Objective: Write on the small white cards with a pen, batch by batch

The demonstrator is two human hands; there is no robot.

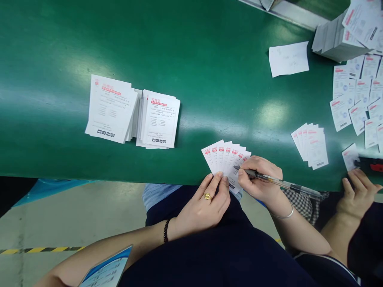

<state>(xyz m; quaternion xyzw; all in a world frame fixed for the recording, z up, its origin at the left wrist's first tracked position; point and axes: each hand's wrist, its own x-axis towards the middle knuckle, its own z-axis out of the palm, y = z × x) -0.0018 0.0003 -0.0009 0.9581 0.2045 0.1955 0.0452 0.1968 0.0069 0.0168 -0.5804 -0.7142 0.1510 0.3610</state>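
Observation:
Near the table's front edge my left hand [211,201] presses the lower ends of several fanned certificate cards [224,154], each printed in red at the top. A gold ring and a dark beaded bracelet are on that hand and wrist. In my right hand [263,179] is a pen [279,182] with a clear barrel, its tip over the rightmost cards; whether it touches the paper I cannot tell. To the left of the fan stand two stacks of certificates side by side, the far left stack [109,109] and a nearer stack [160,119].
A small fan of cards [311,145] lies to the right. At the far right a co-worker's hand [357,191] touches a single card [349,156]. Stamped cards [363,89] and a tall card pile [341,40] are behind. A creased white paper [289,59] lies farther back.

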